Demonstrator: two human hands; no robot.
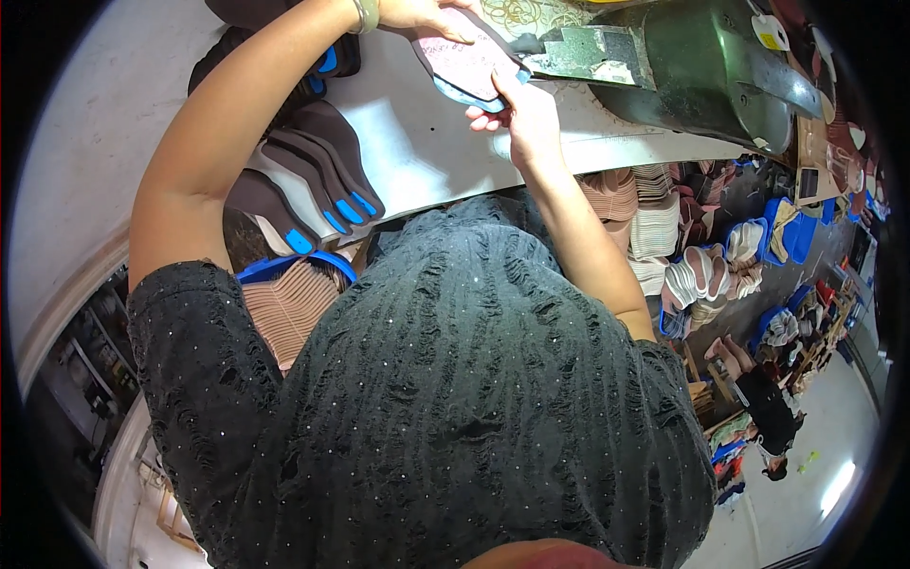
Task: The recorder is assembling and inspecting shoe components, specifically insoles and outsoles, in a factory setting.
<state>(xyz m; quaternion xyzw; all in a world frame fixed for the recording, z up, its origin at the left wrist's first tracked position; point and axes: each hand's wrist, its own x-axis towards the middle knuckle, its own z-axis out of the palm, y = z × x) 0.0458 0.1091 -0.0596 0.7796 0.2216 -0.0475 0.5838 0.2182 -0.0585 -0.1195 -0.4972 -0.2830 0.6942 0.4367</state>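
Observation:
A pink shoe insole (464, 59) with a blue edge is held between both of my hands over a grey metal worktable (417, 152). My left hand (427, 17) grips its far end from above. My right hand (521, 119) pinches its near edge, fingers closed on it. The insole's tip lies against the flat plate of a dark green machine (701, 66). My black speckled top fills the lower half of the view.
A fanned row of dark brown insoles with blue tips (318, 175) lies on the table's left side. A blue basket of tan insoles (289, 299) sits below it. Stacks of pale insoles (654, 223) and blue bins (791, 232) stand at the right. Another person (768, 408) is at lower right.

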